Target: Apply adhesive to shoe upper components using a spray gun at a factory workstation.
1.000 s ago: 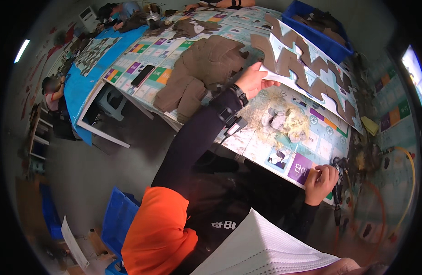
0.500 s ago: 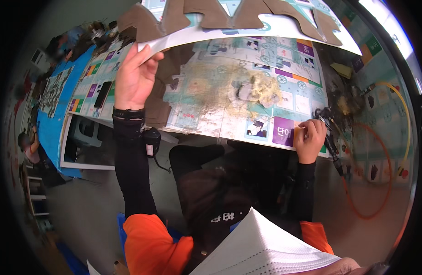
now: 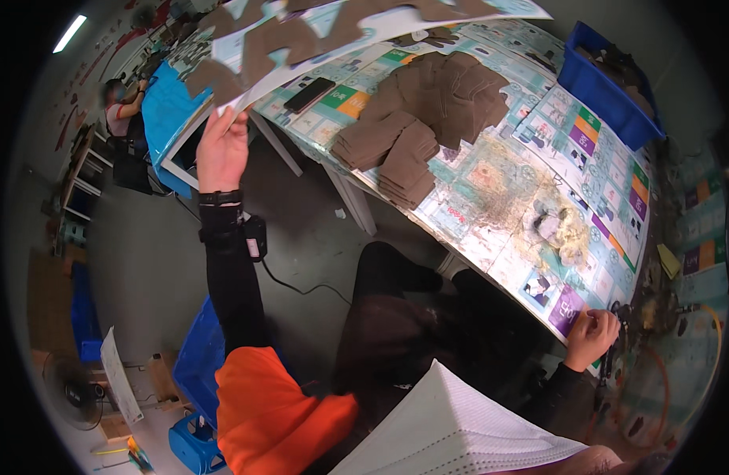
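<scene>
Left hand (image 3: 222,154) grips 1 white sheet (image 3: 368,33) — now left of brown stack (image 3: 451,91); right hand (image 3: 592,339) curled, hold unclear.

The table (image 3: 479,237) bears a phone (image 3: 310,94), stacked brown pieces (image 3: 444,95), a blue bin (image 3: 596,96) and, seemingly, yellowish wadding (image 3: 573,240).

A thin white sheet (image 3: 273,77) bearing flat brown pieces (image 3: 297,41) is being held by the bare left hand (image 3: 222,152); the bare right hand (image 3: 592,339) is being rested at a colourfully printed tabletop's (image 3: 469,236) edge.
</scene>
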A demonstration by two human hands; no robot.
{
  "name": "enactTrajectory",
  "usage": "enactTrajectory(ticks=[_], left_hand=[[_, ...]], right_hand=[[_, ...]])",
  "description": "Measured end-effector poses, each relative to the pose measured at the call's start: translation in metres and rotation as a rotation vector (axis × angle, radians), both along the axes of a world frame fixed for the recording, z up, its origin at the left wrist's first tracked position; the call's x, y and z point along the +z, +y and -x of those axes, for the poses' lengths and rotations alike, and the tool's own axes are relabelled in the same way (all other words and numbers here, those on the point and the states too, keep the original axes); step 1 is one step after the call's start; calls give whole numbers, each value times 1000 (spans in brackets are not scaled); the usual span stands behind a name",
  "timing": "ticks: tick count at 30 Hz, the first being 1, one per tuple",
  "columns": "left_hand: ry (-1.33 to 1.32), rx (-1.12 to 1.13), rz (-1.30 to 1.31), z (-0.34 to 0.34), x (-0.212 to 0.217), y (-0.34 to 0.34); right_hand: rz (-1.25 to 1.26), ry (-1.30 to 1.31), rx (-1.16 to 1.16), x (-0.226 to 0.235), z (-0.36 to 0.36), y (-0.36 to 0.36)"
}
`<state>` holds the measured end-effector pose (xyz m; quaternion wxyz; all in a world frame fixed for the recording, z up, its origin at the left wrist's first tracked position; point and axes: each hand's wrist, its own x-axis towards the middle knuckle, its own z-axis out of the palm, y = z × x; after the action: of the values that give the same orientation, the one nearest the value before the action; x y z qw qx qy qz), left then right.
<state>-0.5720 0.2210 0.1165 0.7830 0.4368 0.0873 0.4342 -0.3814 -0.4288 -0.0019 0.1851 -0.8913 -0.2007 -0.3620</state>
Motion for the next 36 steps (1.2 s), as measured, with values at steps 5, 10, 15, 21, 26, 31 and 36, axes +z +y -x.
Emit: enactTrajectory(ticks=[5, 10, 15, 21, 26, 31, 36], left_hand=[[-32, 152, -94, 40, -37, 75], [69, 354, -71, 62, -84, 137], [78, 391, -43, 69, -126, 183], [95, 418, 22, 49, -153, 244], [97, 448, -22, 18, -154, 293], [188, 480, 58, -12, -164, 342], [1266, 586, -1006, -4, -182, 412]], right_hand=[[66, 21, -52, -3, 1, 2], [79, -7, -88, -2, 3, 7], [130, -19, -84, -4, 1, 9], [109, -21, -120, -6, 0, 11], [181, 2, -111, -6, -4, 12], [107, 32, -129, -3, -2, 15], [74, -10, -119, 0, -4, 18]])
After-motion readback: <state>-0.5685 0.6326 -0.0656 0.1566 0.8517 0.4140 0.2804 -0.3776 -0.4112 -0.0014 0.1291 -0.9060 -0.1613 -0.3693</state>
